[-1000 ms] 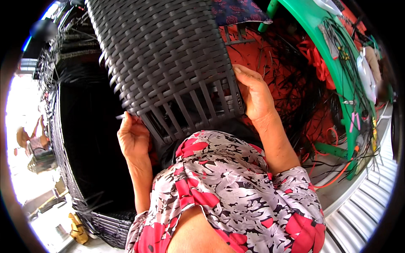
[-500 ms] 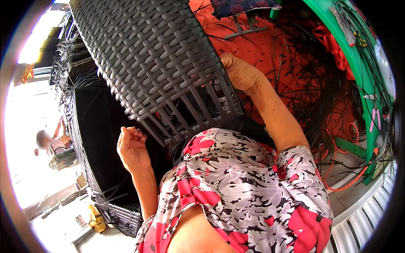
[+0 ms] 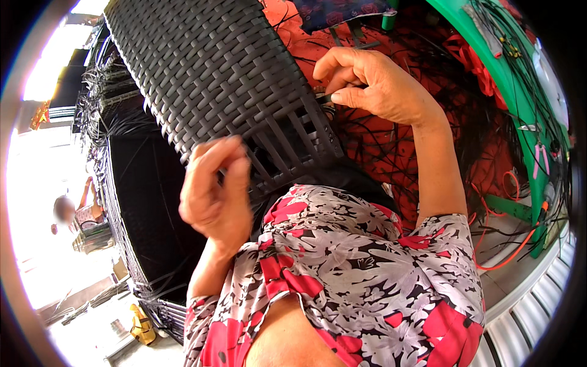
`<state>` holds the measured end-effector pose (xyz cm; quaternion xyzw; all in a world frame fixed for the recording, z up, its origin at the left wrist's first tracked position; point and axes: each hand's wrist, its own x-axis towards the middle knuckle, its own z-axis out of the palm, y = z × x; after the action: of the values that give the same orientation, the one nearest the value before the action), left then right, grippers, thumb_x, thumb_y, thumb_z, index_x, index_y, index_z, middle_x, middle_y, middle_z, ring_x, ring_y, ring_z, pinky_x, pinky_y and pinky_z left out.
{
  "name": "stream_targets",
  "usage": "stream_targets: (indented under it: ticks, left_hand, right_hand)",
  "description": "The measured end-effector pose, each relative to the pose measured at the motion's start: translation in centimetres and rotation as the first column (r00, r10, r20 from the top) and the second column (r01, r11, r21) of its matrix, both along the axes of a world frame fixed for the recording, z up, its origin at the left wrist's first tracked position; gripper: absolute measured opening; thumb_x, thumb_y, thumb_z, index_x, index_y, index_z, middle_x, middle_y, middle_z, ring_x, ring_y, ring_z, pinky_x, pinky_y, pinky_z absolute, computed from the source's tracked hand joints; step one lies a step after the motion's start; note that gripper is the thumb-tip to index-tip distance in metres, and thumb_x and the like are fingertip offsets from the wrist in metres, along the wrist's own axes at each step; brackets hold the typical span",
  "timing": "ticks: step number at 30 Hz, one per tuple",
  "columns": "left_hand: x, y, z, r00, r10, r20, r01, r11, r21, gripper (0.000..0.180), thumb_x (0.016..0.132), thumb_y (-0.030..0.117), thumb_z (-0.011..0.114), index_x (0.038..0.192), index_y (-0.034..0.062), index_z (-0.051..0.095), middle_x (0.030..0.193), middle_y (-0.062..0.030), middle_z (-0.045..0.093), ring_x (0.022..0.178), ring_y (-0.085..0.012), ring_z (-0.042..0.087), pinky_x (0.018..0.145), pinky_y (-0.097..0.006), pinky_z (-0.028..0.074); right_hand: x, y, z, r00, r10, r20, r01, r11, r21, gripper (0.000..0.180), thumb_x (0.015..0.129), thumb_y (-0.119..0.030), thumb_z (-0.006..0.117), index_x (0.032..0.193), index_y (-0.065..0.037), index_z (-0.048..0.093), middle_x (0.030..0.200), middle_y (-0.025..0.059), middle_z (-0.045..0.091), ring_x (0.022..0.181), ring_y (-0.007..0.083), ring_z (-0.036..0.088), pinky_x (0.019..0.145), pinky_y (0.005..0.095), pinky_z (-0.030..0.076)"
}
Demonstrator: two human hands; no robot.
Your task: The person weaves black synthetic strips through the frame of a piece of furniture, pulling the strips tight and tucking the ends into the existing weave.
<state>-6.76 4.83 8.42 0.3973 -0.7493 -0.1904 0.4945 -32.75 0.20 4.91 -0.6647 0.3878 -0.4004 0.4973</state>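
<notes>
1. Left hand [image 3: 214,192]: fingers curled, blurred, at the lower open-strand edge of the black woven panel [image 3: 214,79]; grip on a strand can't be confirmed.
2. Right hand [image 3: 376,85]: pinching a thin dark strand [image 3: 324,96] at the panel's right edge.
3. Panel tilted above the lap, in front of the floral dress [image 3: 361,269].
4. Behind: red cloth [image 3: 391,159], green frame [image 3: 507,79] at right.

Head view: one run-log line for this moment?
left hand: at woven panel edge | right hand: pinching dark strand
</notes>
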Motion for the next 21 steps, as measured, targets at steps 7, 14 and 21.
stream_targets:
  ticks: [7, 14, 21]
  left_hand:
    - [-8.9, -2.8, -1.8, 0.887, -0.461, -0.007, 0.46, 0.884, 0.085, 0.075, 0.075, -0.016, 0.06, 0.14, 0.0, 0.026, 0.121, -0.0149, 0.057, 0.101, -0.0189, 0.06, 0.07, -0.025, 0.049]
    - [-11.5, -2.5, -2.4, 0.901, -0.393, 0.182, 0.422, 0.891, -0.168, 0.031, 0.083, 0.0, 0.059, 0.112, -0.0012, 0.049, 0.081, -0.0152, 0.056, 0.073, -0.0337, 0.059, 0.058, -0.039, 0.048]
    - [-11.5, -1.6, -2.5, 0.903, -0.405, 0.142, 0.411, 0.911, -0.017, 0.013, 0.095, 0.011, 0.051, 0.102, 0.001, 0.054, 0.078, -0.0133, 0.058, 0.064, -0.0296, 0.058, 0.059, -0.032, 0.047]
  right_hand:
    - [0.8, 5.1, 5.1, 0.939, -0.331, -0.09, 0.298, 0.918, -0.263, 0.049, 0.076, 0.003, 0.059, 0.123, -0.003, 0.05, 0.08, 0.0108, 0.065, 0.073, 0.016, 0.063, 0.071, 0.0284, 0.048]
    - [-1.1, 12.5, 5.2, 0.85, -0.527, -0.001, 0.446, 0.72, -0.531, 0.022, 0.09, -0.019, 0.055, 0.086, 0.002, 0.06, 0.076, 0.009, 0.063, 0.065, 0.0199, 0.06, 0.062, 0.0328, 0.047]
    - [-1.3, 12.1, 0.1, 0.854, -0.471, 0.223, 0.474, 0.879, 0.04, 0.067, 0.091, -0.039, 0.056, 0.141, -0.002, 0.032, 0.126, 0.0157, 0.054, 0.064, 0.0123, 0.053, 0.057, 0.0257, 0.043]
